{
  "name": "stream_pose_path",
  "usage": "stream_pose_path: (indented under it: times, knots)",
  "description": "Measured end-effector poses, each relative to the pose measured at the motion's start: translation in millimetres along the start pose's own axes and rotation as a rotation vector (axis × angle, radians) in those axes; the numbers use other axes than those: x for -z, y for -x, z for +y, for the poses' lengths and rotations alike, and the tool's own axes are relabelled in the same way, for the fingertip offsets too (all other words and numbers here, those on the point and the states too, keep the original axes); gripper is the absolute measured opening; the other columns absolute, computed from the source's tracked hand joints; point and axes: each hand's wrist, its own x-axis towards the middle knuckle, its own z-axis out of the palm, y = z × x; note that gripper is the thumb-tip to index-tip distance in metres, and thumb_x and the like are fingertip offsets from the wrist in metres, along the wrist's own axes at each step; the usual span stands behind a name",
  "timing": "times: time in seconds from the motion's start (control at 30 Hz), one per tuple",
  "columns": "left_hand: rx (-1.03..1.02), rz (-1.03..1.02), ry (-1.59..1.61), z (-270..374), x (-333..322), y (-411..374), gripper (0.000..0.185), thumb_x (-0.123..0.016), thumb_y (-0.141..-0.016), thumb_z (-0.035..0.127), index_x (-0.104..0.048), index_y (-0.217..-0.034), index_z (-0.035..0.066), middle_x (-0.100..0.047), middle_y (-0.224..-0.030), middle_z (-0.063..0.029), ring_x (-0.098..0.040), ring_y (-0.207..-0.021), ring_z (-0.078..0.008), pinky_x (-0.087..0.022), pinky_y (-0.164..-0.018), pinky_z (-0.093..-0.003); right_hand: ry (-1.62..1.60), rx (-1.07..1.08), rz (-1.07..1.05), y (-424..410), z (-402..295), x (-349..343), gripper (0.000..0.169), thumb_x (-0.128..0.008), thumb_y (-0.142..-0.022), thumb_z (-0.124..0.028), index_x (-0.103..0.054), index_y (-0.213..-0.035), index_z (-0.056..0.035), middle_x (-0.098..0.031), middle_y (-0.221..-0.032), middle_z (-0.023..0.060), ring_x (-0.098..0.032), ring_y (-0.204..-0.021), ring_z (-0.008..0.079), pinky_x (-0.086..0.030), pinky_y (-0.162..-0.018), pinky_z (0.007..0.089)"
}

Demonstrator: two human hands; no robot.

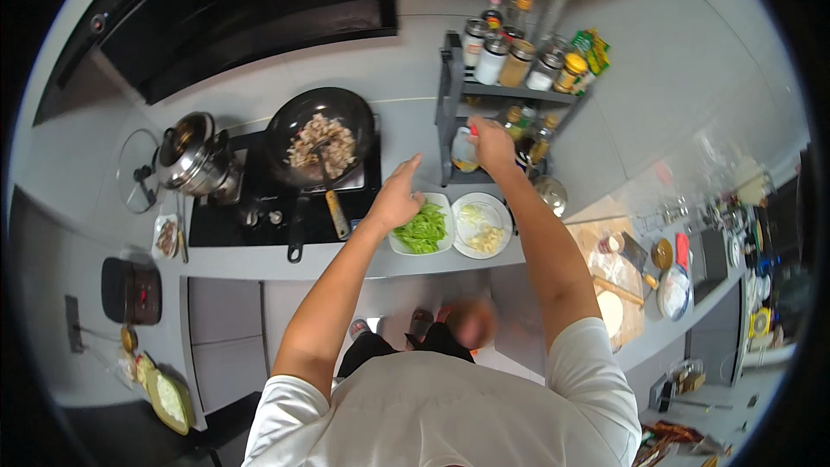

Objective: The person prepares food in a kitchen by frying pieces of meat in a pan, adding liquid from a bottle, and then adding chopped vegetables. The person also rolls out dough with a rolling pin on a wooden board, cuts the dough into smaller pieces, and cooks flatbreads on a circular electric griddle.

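My right hand (pixel 494 148) reaches to the lower shelf of the spice rack (pixel 447 110), its fingers closed at the red top of a clear bottle (pixel 463 152) with yellowish contents. My left hand (pixel 395 200) holds nothing, its fingers apart. It hovers by a square white dish of chopped green vegetables (pixel 421 231). Beside that dish, a round white plate (pixel 460 243) carries pale chopped pieces in two small heaps. To the left, a black wok (pixel 279 149) on the cooktop (pixel 220 227) contains browned meat pieces (pixel 334 152), with a spatula (pixel 332 204) leaning in it.
A steel pot (pixel 194 165) stands left of the wok, near a glass lid (pixel 134 172). Seasoning jars (pixel 491 63) crowd the rack's top shelf. At right, a wooden board (pixel 587 233) bears a cleaver (pixel 634 251), a rolling pin (pixel 618 290) and dough (pixel 609 312).
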Motion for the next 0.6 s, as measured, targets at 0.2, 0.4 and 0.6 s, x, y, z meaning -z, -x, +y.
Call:
stream_pose_path:
  times: [0.2,0.4,0.6]
  knots:
    - [0.037,0.160,0.030,27,57,44,0.063,-0.060,-0.084,-0.005,-0.055,-0.147,0.003,-0.058,-0.144,-0.0211,-0.058,-0.134,-0.0354,-0.048,-0.109,-0.0395,0.210,0.048,0.296,8,-14,-17,0.023,-0.074,-0.086,-0.011,-0.067,-0.107,-0.0104,-0.071,-0.102,0.0086,-0.065,-0.099,0.0347,-0.052,-0.088,0.0479]
    - [0.192,0.647,-0.327,-19,120,104,0.038,-0.065,-0.084,0.005,-0.070,-0.122,0.004,-0.069,-0.124,-0.0191,-0.061,-0.120,-0.0404,-0.048,-0.107,-0.0451,-0.309,0.239,0.254,40,-179,-54,0.026,-0.072,-0.087,-0.018,-0.071,-0.111,-0.0083,-0.068,-0.114,0.0159,-0.063,-0.106,0.0381,-0.052,-0.092,0.0482]
    - [0.540,0.493,-0.291,-98,137,166,0.068,-0.072,-0.093,0.027,-0.048,-0.151,0.002,-0.067,-0.124,-0.0246,-0.066,-0.112,-0.0412,-0.054,-0.097,-0.0510,-0.161,-0.106,-0.576,64,-298,-113,0.075,-0.071,-0.092,-0.031,-0.041,-0.157,-0.0095,-0.053,-0.138,0.0340,-0.055,-0.130,0.0506,-0.049,-0.107,0.0527]
